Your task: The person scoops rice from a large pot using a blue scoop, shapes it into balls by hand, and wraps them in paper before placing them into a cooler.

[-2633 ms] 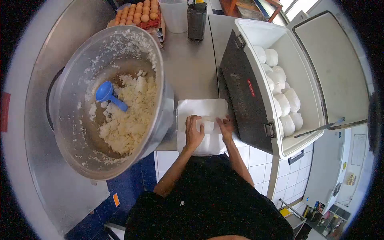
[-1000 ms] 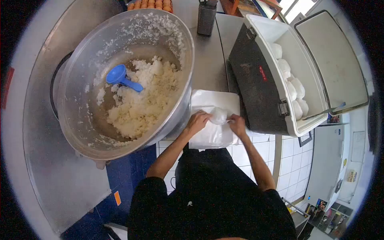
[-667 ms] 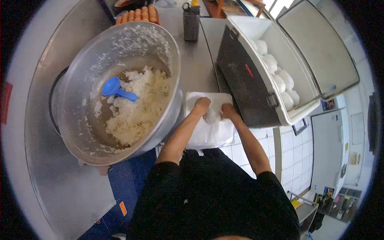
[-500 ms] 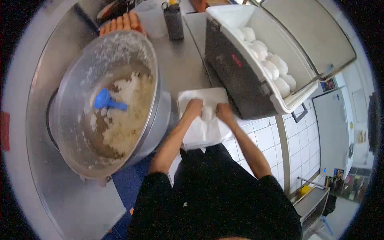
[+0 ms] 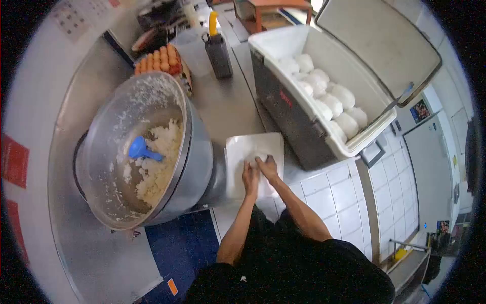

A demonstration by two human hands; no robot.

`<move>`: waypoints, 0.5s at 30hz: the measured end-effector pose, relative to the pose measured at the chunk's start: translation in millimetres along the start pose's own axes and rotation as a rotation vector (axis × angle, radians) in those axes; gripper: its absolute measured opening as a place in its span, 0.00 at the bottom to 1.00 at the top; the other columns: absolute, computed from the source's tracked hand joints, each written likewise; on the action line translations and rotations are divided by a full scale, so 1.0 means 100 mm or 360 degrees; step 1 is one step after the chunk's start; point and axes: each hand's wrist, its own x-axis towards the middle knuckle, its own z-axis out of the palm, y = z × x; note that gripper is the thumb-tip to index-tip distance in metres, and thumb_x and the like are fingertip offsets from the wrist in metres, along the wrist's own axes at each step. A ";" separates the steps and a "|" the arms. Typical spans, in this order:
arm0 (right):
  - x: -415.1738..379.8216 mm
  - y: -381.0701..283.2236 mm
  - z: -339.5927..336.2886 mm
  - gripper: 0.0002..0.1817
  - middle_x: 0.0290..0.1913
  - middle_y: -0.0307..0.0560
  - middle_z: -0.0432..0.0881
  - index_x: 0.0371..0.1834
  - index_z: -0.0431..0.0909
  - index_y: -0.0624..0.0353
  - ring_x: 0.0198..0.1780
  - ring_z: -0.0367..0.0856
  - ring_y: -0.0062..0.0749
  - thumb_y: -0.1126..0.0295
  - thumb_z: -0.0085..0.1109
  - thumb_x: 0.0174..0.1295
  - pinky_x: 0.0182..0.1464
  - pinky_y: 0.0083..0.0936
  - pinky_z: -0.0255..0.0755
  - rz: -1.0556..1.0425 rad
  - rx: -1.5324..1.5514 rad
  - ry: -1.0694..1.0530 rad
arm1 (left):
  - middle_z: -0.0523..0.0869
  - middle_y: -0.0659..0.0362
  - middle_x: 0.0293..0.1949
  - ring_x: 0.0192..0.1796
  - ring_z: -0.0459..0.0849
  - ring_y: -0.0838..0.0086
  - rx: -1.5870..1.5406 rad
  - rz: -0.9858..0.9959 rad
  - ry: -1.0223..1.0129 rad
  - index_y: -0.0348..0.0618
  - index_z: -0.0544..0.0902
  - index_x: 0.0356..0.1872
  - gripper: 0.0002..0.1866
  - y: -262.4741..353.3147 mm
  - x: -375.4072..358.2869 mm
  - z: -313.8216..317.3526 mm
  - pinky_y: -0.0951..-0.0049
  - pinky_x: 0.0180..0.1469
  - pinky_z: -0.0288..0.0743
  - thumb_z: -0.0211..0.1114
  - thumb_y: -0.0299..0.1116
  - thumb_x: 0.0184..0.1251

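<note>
Both hands are cupped round a small white paper bundle on a stack of white paper sheets. My left hand grips its near left side, and my right hand closes on its right side. What the bundle holds is hidden by the wrapping. On the left stands a large metal pot of cooked white rice, with a blue scoop resting in it. To the right, an open cooler box holds several rounded white bundles.
A tray of brown eggs sits behind the pot, near a clear plastic tub. A yellow-handled tool stands in a dark holder on the steel counter. The cooler's lid leans open at the right.
My hands have come from either side of the paper to close together round the bundle, whose paper is now gathered in. The camera view has shifted, showing more of the counter's far end.
</note>
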 end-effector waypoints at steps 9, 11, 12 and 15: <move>-1.03 0.25 -1.33 0.23 0.46 0.44 0.76 0.58 0.67 0.55 0.46 0.74 0.27 0.60 0.60 0.65 0.45 0.23 0.71 -0.0457 0.0892 0.0129 | 0.76 0.56 0.50 0.55 0.74 0.69 -0.0385 0.0148 0.0221 0.39 0.73 0.56 0.22 1.12 -1.31 1.02 0.69 0.59 0.66 0.55 0.47 0.75; -1.23 0.92 -1.95 0.20 0.46 0.43 0.75 0.54 0.70 0.55 0.43 0.76 0.26 0.58 0.60 0.64 0.42 0.24 0.74 -0.0071 0.1112 -0.0123 | 0.77 0.56 0.51 0.54 0.75 0.72 -0.0446 -0.0003 -0.0070 0.40 0.73 0.57 0.23 0.73 -1.91 1.54 0.72 0.58 0.67 0.56 0.48 0.74; -1.31 1.35 -2.32 0.19 0.44 0.42 0.76 0.53 0.71 0.54 0.42 0.78 0.26 0.56 0.59 0.64 0.41 0.25 0.76 0.0076 0.1480 -0.0132 | 0.77 0.56 0.52 0.54 0.75 0.72 -0.0534 -0.0121 -0.0246 0.40 0.72 0.58 0.23 0.75 -2.26 1.80 0.73 0.57 0.68 0.57 0.47 0.74; -1.99 2.66 -3.60 0.19 0.38 0.44 0.79 0.51 0.74 0.54 0.40 0.80 0.34 0.55 0.57 0.62 0.41 0.35 0.79 0.0726 0.2391 -0.0182 | 0.79 0.59 0.46 0.48 0.77 0.75 -0.0235 -0.0158 -0.1363 0.39 0.76 0.53 0.18 1.14 -3.19 2.00 0.74 0.53 0.70 0.60 0.42 0.72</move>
